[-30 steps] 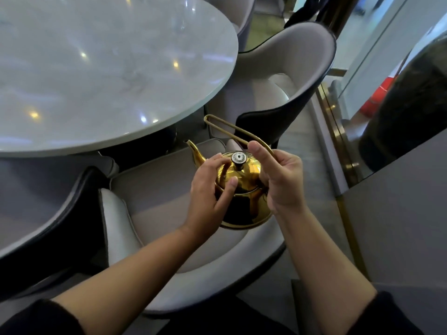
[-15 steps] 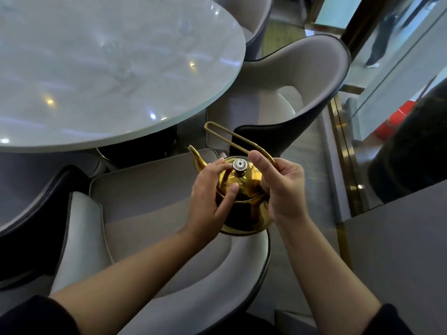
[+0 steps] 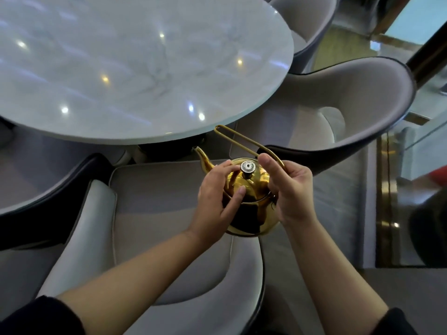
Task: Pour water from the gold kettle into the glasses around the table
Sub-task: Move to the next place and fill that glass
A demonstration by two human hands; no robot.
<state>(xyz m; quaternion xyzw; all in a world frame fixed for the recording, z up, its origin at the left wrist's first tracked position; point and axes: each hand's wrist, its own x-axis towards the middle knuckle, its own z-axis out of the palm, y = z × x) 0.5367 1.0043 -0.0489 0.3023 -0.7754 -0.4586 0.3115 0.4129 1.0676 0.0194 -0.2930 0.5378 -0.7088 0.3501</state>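
I hold the gold kettle [image 3: 251, 201] in the air above a chair seat, its spout pointing up-left toward the table. My left hand [image 3: 215, 201] cups the kettle's left side, with fingertips on the lid near the silver knob [image 3: 247, 167]. My right hand [image 3: 290, 189] grips the right side at the base of the long gold wire handle [image 3: 238, 137], which sticks out toward the table. The round white marble table [image 3: 133, 68] fills the upper left. No glasses are in view.
A grey upholstered chair [image 3: 154, 213] with a dark shell is directly under the kettle. A second chair [image 3: 338, 112] stands to the right of the table, a third [image 3: 307, 22] at the far edge. A gold-trimmed glass wall [image 3: 387, 201] runs along the right.
The view has tilted so more of the table shows. Both hands and the kettle keep the same grip, with the kettle shifted slightly toward the table.
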